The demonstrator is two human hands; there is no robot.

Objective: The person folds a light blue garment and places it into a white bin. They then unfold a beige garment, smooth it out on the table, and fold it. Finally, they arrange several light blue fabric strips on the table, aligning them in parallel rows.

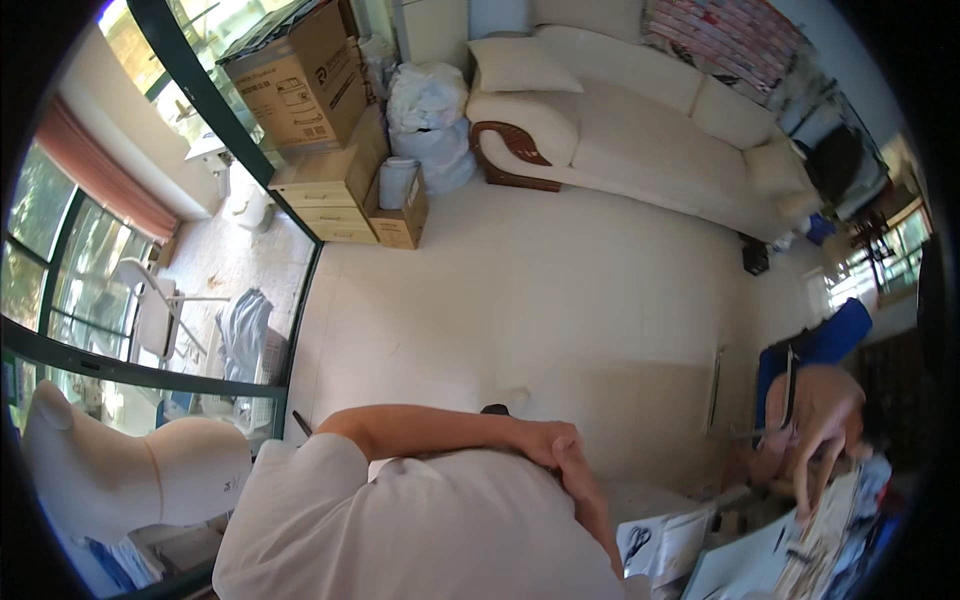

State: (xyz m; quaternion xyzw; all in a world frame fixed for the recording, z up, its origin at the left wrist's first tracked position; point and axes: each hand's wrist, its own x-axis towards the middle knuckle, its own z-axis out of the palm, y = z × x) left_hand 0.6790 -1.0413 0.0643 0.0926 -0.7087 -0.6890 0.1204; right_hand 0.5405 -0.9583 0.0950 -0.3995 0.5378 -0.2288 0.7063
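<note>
My left arm crosses in front of my white shirt from the left, and my left hand meets my right hand just right of the middle. The two hands are closed and pressed against each other. Their fingers are curled and partly hidden, so I cannot make out whether anything lies between them. My right forearm rises from the lower right. A dark rounded tip shows just beyond my left forearm, above the pale floor.
A pale dress form stands beside my left shoulder, near a green-framed sliding door. Ahead are a cardboard box, a wooden drawer unit and a cream sofa. At right, another person bends over a cluttered worktable.
</note>
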